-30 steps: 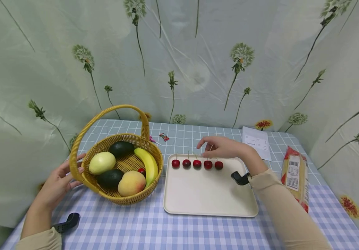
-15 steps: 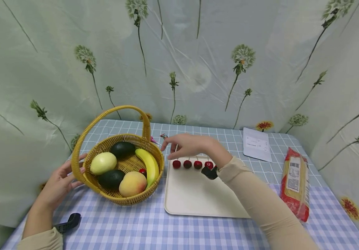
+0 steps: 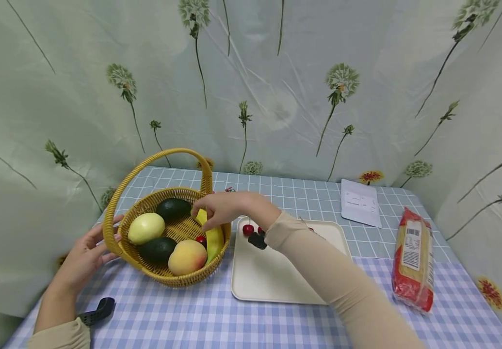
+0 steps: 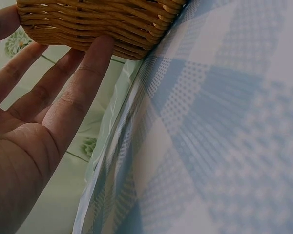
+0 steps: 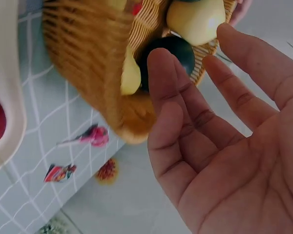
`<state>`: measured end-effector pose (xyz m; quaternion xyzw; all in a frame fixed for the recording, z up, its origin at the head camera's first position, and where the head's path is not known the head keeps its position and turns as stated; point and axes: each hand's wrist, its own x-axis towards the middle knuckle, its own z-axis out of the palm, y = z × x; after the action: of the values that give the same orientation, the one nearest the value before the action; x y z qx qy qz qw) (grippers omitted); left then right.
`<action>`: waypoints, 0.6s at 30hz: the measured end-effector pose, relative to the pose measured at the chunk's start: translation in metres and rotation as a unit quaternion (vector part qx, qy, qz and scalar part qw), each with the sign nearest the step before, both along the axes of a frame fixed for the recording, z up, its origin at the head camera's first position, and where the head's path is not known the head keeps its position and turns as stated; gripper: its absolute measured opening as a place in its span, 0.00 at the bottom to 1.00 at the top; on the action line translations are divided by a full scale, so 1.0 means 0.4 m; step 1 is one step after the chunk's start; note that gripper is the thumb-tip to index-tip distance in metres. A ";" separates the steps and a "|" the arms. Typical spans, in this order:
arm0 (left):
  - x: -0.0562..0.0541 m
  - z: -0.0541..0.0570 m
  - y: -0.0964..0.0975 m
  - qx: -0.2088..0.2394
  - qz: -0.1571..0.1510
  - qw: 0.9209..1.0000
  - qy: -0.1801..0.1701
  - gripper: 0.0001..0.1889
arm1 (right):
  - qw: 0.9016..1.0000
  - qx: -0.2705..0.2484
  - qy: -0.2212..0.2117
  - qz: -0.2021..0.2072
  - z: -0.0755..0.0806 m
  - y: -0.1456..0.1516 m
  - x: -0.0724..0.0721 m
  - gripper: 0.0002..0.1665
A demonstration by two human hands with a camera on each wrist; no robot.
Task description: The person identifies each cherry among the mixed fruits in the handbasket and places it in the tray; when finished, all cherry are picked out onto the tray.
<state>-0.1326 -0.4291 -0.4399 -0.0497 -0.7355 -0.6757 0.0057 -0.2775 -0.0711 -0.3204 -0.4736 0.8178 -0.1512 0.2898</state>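
A yellow wicker basket (image 3: 113, 213) with a tall handle stands at the left. In it lie a banana (image 3: 214, 242), a peach (image 3: 187, 257), two dark green avocados (image 3: 157, 250), a pale yellow fruit (image 3: 147, 228) and a red cherry (image 3: 200, 239). My left hand (image 3: 82, 254) rests its extended fingers against the basket's left side; in the left wrist view a fingertip touches the weave (image 4: 93, 29). Over the basket's right rim hovers my right hand (image 3: 222, 208), its fingers loosely bent with nothing between them, partly covering the banana.
Right of the basket is a cream tray (image 3: 268, 286) with cherries (image 3: 248, 230) along its far edge, partly hidden by my right arm. A red-ended packet (image 3: 413, 257) and a white pouch (image 3: 361, 203) lie farther right. A small wrapped candy (image 5: 60, 173) lies behind the basket.
My right hand has moved left from above the row of cherries on the tray to above the basket. My left hand has stayed at the basket's side.
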 end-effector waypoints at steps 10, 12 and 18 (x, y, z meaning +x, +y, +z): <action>-0.002 0.001 -0.001 -0.012 0.006 1.000 -0.008 0.29 | 0.995 0.059 -0.076 -0.034 -0.005 -0.077 0.013 0.33; -0.001 0.002 -0.002 -0.011 0.007 1.000 -0.008 0.29 | 0.993 0.073 -0.087 -0.036 -0.010 -0.086 0.010 0.33; -0.001 0.001 -0.004 -0.011 0.006 1.000 -0.006 0.29 | 0.990 0.097 -0.100 -0.039 -0.023 -0.109 0.006 0.32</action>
<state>-0.1332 -0.4306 -0.4396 -0.0412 -0.7431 -0.6679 0.0050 -0.2752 -0.1146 -0.3297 -0.3938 0.8132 -0.1292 0.4086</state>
